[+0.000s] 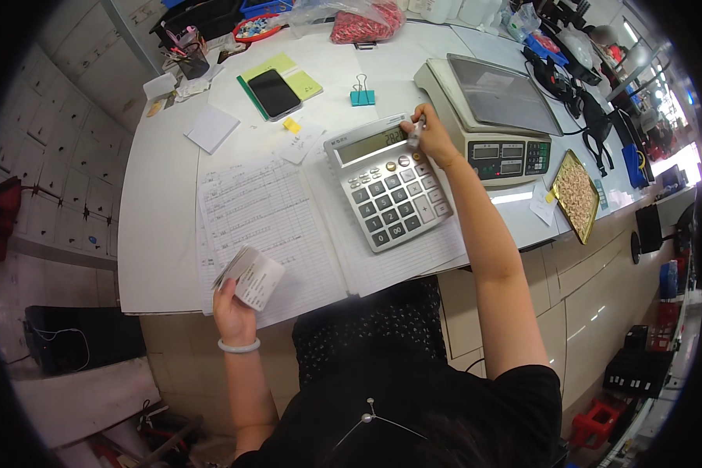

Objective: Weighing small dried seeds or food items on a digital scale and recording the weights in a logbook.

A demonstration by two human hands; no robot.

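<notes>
My left hand (234,318) is closed on a small stack of white paper slips (260,279), fanned a little, above the near left part of an open ruled notebook (246,204) with handwriting on its left page. On the right page lies a large silver calculator (364,178), slightly turned, with digits on its display. My right hand (438,142) is closed round a pen (417,131) at the calculator's upper right corner. Its fingertips seem to touch that corner; whether they grip it I cannot tell.
Right of the calculator stands a weighing scale (444,86), with a gold tray (592,226) of small tan pieces beyond it. Farther back are a black phone (274,93) on a green-yellow pad, a teal binder clip (362,97), a pen holder (191,61) and a bag of red pieces (366,23).
</notes>
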